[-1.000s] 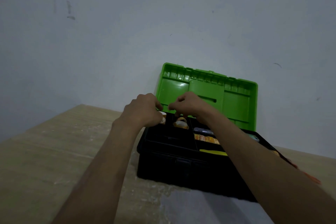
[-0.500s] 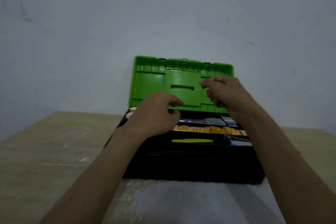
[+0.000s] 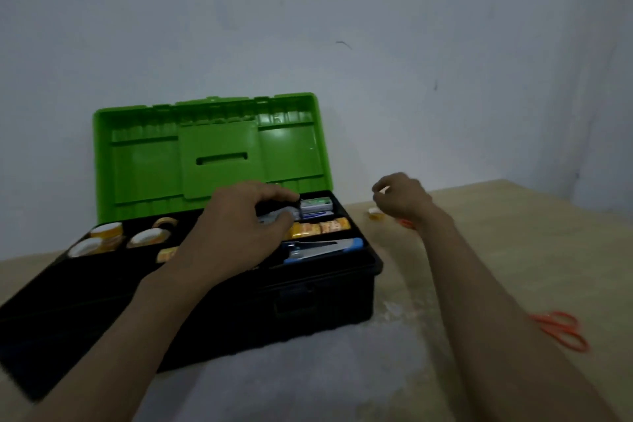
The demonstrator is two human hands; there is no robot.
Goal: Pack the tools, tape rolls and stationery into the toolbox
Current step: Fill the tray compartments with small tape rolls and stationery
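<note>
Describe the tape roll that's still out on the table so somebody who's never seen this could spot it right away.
Start at the black toolbox with its green lid up. Look past its right end to the bare wooden table, just beneath the right hand. The small yellow-rimmed tape roll lies there alone, the only roll outside the box; the orange scissors lie much nearer the camera.

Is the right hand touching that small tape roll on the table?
Apart. The head view shows the right hand raised, with bare table visible between it and the tape roll.
</note>
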